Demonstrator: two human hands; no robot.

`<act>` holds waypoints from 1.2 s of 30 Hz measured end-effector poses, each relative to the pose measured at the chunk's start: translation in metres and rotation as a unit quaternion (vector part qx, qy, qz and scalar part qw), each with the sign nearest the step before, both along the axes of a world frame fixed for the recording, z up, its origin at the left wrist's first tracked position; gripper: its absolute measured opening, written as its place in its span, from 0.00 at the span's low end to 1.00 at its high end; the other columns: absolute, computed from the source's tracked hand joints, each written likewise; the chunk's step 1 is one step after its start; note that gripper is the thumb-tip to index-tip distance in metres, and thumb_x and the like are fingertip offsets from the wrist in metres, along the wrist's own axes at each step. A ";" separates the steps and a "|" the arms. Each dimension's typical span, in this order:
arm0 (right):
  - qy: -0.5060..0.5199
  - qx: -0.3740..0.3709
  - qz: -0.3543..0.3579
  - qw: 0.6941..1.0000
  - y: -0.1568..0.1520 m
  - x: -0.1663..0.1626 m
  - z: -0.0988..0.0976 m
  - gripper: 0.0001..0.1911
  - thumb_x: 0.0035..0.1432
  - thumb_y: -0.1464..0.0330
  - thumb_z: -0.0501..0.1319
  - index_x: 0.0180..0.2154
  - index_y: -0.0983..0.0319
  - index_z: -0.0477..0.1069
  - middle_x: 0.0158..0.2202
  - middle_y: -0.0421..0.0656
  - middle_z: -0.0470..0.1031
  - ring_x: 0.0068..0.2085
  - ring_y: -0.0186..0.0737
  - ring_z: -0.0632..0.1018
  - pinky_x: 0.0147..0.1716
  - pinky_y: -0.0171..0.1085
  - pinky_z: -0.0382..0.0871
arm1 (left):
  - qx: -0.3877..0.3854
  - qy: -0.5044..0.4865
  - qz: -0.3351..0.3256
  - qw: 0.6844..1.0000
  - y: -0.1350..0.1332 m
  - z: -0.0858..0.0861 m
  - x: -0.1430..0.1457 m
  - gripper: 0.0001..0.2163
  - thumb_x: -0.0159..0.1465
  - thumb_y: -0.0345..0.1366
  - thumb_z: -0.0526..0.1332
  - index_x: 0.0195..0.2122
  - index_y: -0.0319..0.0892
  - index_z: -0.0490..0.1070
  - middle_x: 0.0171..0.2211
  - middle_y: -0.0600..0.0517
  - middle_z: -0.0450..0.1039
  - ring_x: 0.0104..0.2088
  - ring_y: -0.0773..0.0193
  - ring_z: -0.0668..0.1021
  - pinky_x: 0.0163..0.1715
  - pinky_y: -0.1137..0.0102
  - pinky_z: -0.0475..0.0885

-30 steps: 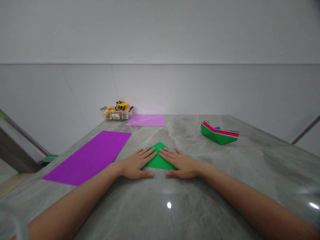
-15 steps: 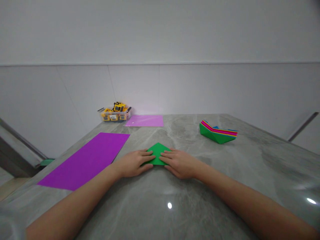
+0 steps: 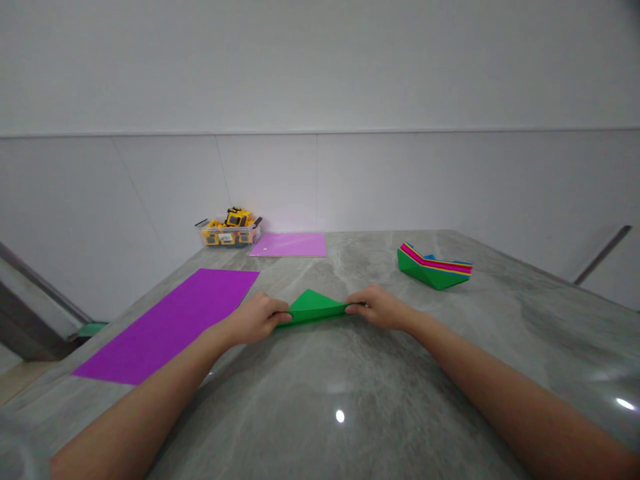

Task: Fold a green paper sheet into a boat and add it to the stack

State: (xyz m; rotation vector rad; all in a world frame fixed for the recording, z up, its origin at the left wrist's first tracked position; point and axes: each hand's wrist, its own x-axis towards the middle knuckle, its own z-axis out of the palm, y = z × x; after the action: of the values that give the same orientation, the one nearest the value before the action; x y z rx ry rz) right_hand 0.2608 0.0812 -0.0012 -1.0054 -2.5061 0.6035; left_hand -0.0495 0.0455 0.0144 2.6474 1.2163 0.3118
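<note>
A folded green paper is held between my two hands over the middle of the table. Its peak points away from me, and a long folded band runs along its near edge. My left hand pinches the left end of the paper between thumb and fingers. The right end is gripped by my right hand, whose fingers are closed on the corner. Both corners of the paper are partly hidden by the fingers.
A purple sheet lies at left, close to my left forearm. Behind it stand a clear plastic box of yellow toy parts and a lilac sheet. A striped green paper boat rests at right on the grey marbled table.
My hands were flat on the green paper, pressing it to the table. Now they have moved apart to its two ends and pinch them, and the near edge shows as a raised band.
</note>
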 end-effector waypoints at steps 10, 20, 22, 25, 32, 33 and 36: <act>0.170 -0.077 -0.072 0.980 0.013 0.003 -0.020 0.18 0.56 0.56 0.59 0.27 0.64 0.73 0.22 0.38 0.68 0.26 0.34 0.67 0.27 0.34 0.59 | -0.214 -0.114 0.004 0.970 -0.009 0.005 -0.001 0.15 0.62 0.41 0.57 0.21 0.41 0.60 0.17 0.60 0.48 0.20 0.71 0.55 0.20 0.73 0.49; 0.309 -0.236 -0.010 0.921 0.000 -0.039 -0.039 0.17 0.53 0.55 0.64 0.31 0.63 0.71 0.27 0.41 0.76 0.30 0.39 0.76 0.35 0.39 0.70 | -0.329 -0.193 0.068 0.922 -0.044 0.006 0.055 0.10 0.62 0.41 0.55 0.26 0.42 0.66 0.18 0.58 0.61 0.17 0.68 0.67 0.16 0.75 0.59; 0.319 -0.221 -0.047 0.921 0.002 -0.036 -0.039 0.16 0.53 0.58 0.64 0.37 0.64 0.72 0.33 0.44 0.78 0.35 0.42 0.78 0.38 0.42 0.71 | -0.393 -0.250 0.092 0.880 -0.038 -0.003 0.065 0.10 0.59 0.43 0.58 0.26 0.42 0.65 0.18 0.58 0.61 0.16 0.69 0.68 0.15 0.76 0.59; 0.290 -0.096 -0.136 0.943 -0.003 -0.026 -0.035 0.23 0.56 0.64 0.63 0.53 0.63 0.68 0.50 0.52 0.75 0.47 0.46 0.77 0.45 0.46 0.72 | -0.464 -0.374 0.127 0.793 -0.028 -0.022 0.077 0.13 0.54 0.46 0.63 0.30 0.42 0.65 0.17 0.59 0.64 0.14 0.70 0.68 0.14 0.78 0.60; 0.266 -0.025 -0.048 0.963 -0.051 -0.029 -0.022 0.25 0.65 0.61 0.56 0.61 0.61 0.61 0.54 0.52 0.72 0.50 0.46 0.76 0.51 0.49 0.70 | -0.425 -0.521 0.100 0.733 -0.028 -0.043 0.092 0.19 0.53 0.51 0.69 0.32 0.41 0.67 0.16 0.58 0.67 0.14 0.68 0.70 0.13 0.76 0.66; 0.277 -0.064 -0.014 0.959 -0.058 -0.033 -0.017 0.27 0.66 0.58 0.55 0.63 0.60 0.59 0.56 0.52 0.72 0.52 0.47 0.75 0.53 0.48 0.69 | -0.395 -0.535 0.107 0.739 -0.030 -0.040 0.094 0.20 0.53 0.52 0.69 0.32 0.41 0.67 0.16 0.58 0.67 0.15 0.69 0.70 0.14 0.77 0.66; 0.303 -0.126 0.111 0.938 -0.076 -0.041 -0.003 0.36 0.62 0.50 0.58 0.65 0.59 0.56 0.62 0.51 0.65 0.58 0.52 0.71 0.57 0.49 0.65 | -0.334 -0.572 0.144 0.735 -0.031 -0.028 0.098 0.20 0.53 0.52 0.69 0.32 0.42 0.66 0.22 0.56 0.71 0.22 0.66 0.75 0.22 0.73 0.73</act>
State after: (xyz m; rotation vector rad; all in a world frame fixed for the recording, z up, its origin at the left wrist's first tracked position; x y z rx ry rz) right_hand 0.2199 0.0051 -0.0047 -0.4983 -2.0228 1.1311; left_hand 0.0481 0.0140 -0.0135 1.1714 0.9462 1.0876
